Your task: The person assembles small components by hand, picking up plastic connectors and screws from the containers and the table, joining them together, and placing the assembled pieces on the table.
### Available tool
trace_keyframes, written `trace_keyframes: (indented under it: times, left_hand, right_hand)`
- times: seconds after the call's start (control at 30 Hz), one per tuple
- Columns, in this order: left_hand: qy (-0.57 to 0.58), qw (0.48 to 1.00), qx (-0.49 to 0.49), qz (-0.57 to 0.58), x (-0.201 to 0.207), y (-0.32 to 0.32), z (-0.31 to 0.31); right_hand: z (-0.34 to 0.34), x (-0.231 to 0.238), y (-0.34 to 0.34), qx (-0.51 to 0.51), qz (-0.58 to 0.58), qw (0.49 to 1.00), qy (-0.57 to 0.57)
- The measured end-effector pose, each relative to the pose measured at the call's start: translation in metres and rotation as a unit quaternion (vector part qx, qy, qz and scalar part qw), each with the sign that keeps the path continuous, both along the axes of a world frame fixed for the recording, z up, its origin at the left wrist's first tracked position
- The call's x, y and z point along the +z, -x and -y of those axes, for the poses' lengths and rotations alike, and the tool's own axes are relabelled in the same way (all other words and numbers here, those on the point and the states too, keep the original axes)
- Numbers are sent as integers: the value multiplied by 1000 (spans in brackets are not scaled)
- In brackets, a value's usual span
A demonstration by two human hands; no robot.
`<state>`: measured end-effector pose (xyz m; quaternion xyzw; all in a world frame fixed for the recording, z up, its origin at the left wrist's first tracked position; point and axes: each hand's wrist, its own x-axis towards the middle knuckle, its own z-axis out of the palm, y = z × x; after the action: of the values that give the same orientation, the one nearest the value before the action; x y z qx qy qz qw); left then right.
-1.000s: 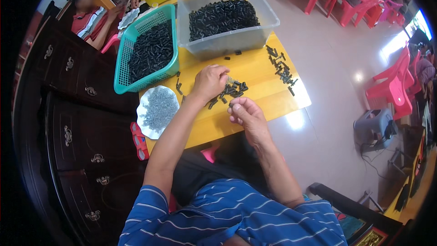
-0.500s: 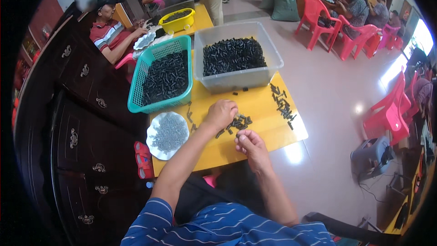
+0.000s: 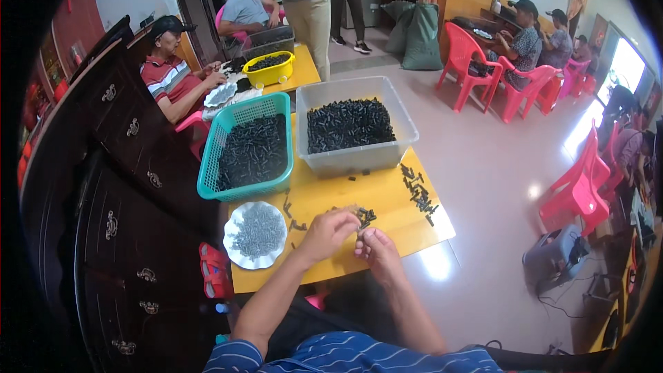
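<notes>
I watch both hands from far, through the head camera, above the yellow table (image 3: 411, 231). The black pieces (image 3: 367, 218) are short and tube-like; they lie in a small pile just beyond the fingertips. In this pile the long axes cross each other, so I cannot give one common direction, but the pieces I can see lie flat.

The left hand (image 3: 333, 229) comes from the lower left, and its fingers point to the right, partly in front of the pile. Its grip is narrow; whether it holds a piece, I cannot tell. The right hand (image 3: 378, 249) is just beside it, thumb bent close to the forefinger. This grip is also narrow, but its contents are too small to tell, and so is the axis of any piece inside.

Near the right edge, the second group (image 3: 418, 193) makes a band, which runs from the box (image 3: 356, 160) toward me and slightly to the right. Inside the band, the single pieces point various ways. On the left, a few loose pieces (image 3: 297, 224) lie between the plate (image 3: 252, 262) and the left hand. The basket (image 3: 259, 188) stands beyond the plate, with many black pieces inside.
</notes>
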<state>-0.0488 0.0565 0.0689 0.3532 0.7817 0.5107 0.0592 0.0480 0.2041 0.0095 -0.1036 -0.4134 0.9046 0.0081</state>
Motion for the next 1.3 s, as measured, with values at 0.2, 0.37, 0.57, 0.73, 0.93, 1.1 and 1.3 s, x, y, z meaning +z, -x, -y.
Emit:
trace_keyframes:
  times: [0.2, 0.37, 0.57, 0.73, 0.93, 1.1, 1.3]
  left_hand:
    - [-26, 1000, -3, -4, 11, -17, 20]
    - [-25, 1000, -6, -14, 14, -22, 26]
    - [-29, 998, -12, -49, 20, -30, 28]
    - [-22, 997, 2, -75, 20, -34, 25]
    - [-28, 997, 17, -73, 18, -36, 21]
    - [-19, 998, 12, -59, 19, -35, 21]
    - [-21, 997, 31, -73, 16, -38, 15]
  right_hand:
    - [6, 0, 0, 41, -14, 999, -4]
    - [7, 4, -2, 71, -18, 997, -7]
    - [10, 8, -4, 81, -20, 996, 15]
    - [10, 9, -3, 63, -24, 998, 17]
    - [9, 15, -4, 69, -18, 997, 35]
    - [7, 14, -4, 69, -17, 997, 21]
    - [4, 9, -4, 71, -28, 997, 25]
